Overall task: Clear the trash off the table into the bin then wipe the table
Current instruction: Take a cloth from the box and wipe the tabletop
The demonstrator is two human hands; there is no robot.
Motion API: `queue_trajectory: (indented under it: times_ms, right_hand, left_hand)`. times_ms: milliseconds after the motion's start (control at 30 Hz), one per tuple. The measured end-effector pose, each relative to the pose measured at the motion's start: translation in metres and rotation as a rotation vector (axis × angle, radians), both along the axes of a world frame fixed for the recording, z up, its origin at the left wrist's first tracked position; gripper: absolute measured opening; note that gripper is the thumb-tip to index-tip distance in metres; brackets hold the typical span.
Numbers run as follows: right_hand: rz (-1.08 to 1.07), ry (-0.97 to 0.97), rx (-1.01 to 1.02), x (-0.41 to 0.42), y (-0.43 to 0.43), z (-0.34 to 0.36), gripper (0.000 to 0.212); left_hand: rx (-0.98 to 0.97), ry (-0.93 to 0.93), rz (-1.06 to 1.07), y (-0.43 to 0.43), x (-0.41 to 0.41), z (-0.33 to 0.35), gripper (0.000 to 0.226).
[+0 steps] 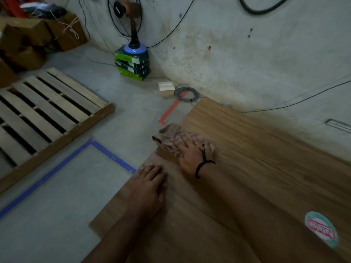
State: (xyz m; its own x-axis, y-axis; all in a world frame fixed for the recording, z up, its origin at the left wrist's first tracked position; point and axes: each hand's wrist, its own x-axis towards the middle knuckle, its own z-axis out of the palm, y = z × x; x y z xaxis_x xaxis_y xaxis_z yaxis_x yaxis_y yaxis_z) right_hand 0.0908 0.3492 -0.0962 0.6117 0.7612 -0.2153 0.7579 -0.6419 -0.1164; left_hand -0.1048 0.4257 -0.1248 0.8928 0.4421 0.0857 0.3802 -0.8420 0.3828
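Note:
A crumpled beige cloth (169, 134) lies on the left edge of the wooden table (256, 149), partly hanging over the side. My right hand (191, 150) presses flat on the cloth with fingers spread; a black cord is round its wrist. My left hand (150, 185) rests flat on the table's left edge, a little nearer to me, holding nothing. No bin shows in this view.
A round sticker (321, 229) sits on the table at the near right. On the floor to the left are a wooden pallet (47, 114), blue tape lines (57, 169), a fan on green boxes (133, 63), a coiled cable (186, 93) and cardboard boxes (38, 35).

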Motion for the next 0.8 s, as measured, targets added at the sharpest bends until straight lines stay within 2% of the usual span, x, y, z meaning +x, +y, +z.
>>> queue_trajectory:
  times_ms: [133,267,367,467,567,633,700,800]
  right_hand:
    - [0.069,-0.021,-0.010,-0.003,-0.005,-0.002,0.053]
    - [-0.100,0.008,-0.061,0.055,0.012,-0.008,0.055]
    - [-0.156,0.039,-0.070,0.065,0.026,-0.017,0.057]
    - [-0.027,0.050,-0.005,0.016,0.024,-0.023,0.061]
    - [0.104,-0.009,0.056,-0.035,0.003,-0.014,0.052]
    - [0.133,-0.012,0.086,-0.035,-0.004,-0.006,0.051]
    - [0.057,0.046,0.084,0.007,0.002,-0.017,0.053]
    - [-0.232,0.054,0.013,0.096,0.000,-0.037,0.076]
  left_hand:
    - [0.026,0.013,-0.005,-0.002,-0.001,0.001,0.044]
    - [0.017,0.011,-0.003,-0.004,-0.001,0.005,0.048]
    - [0.029,0.023,-0.008,-0.003,-0.001,0.005,0.050]
    - [0.026,0.010,-0.003,-0.004,-0.002,0.006,0.046]
    - [0.033,0.007,-0.002,-0.006,-0.003,0.010,0.047]
    - [0.046,0.004,-0.007,-0.006,-0.003,0.011,0.047]
    - [0.047,0.017,-0.005,-0.006,-0.003,0.011,0.049]
    - [0.025,0.030,-0.005,-0.006,-0.003,0.010,0.052]
